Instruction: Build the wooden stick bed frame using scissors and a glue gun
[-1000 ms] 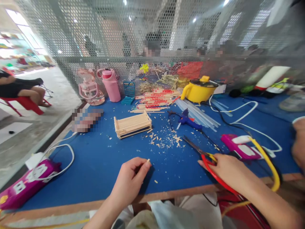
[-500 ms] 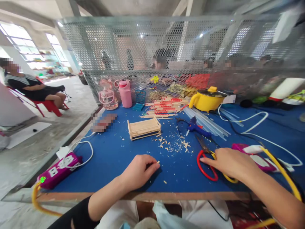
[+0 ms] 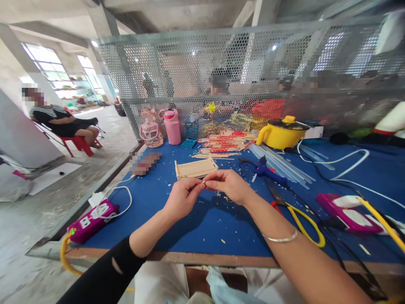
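Observation:
Over the blue table point(image 3: 221, 236), my left hand point(image 3: 183, 196) pinches a short piece of wooden stick point(image 3: 204, 183) between thumb and fingers. My right hand point(image 3: 230, 186) meets it there, its fingertips closed on the same small piece. Just behind both hands is a small frame built of pale wooden sticks point(image 3: 196, 168), its front partly hidden by them. Scissors point(image 3: 276, 195) with red and yellow handles lie to the right, partly covered by my right forearm. Beyond the scissors rests a blue glue gun point(image 3: 268, 172).
Wooden sticks with red ends point(image 3: 221, 143) and clear glue sticks point(image 3: 281, 164) lie farther back. A yellow pot point(image 3: 281, 134) and a pink bottle point(image 3: 172, 127) stand before the perforated metal screen point(image 3: 190, 67). Purple power strips point(image 3: 91, 221) and cables flank both sides. A person sits at left.
My right hand has left the scissors and come across to my left hand. The left hand has risen toward the stick frame with the small piece. The view has shifted slightly.

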